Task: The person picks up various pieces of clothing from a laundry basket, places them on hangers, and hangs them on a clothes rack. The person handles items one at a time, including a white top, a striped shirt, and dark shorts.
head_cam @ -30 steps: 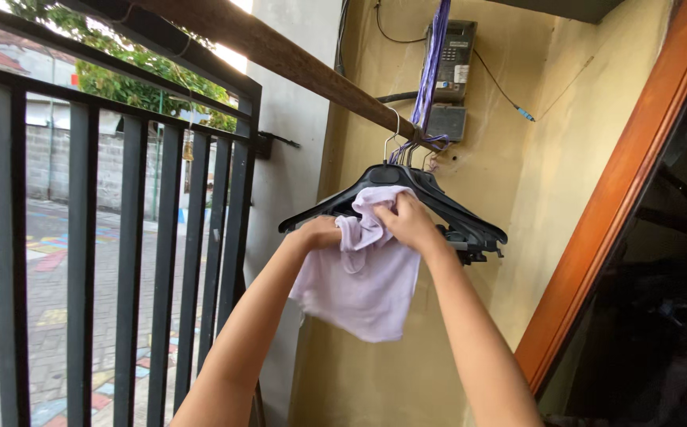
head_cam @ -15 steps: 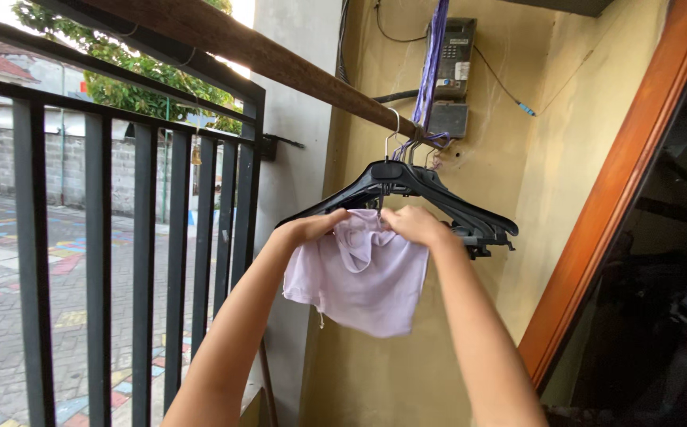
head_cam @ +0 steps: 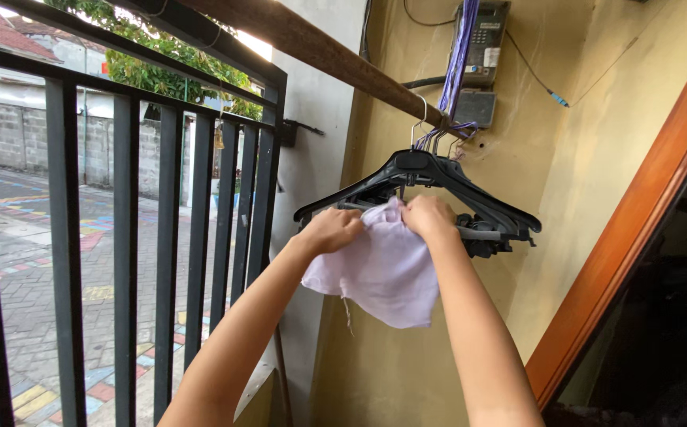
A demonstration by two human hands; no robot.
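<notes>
Left of the hands stands a black metal railing of vertical bars (head_cam: 122, 237). Above them a brown wooden pole (head_cam: 335, 55) slants; a grey wall-mounted meter box (head_cam: 486, 35) sits up right, an orange-brown wooden door frame (head_cam: 636, 229) further right.

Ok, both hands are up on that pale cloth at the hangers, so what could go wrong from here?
The pale lilac cloth is held only at its top edge by the left hand and right hand; most of it hangs free, so a loose grip could drop it. Several black hangers crowd together on the wooden pole, so a tug might swing or unhook one. Purple cords dangle right beside the hooks and could tangle.
</notes>
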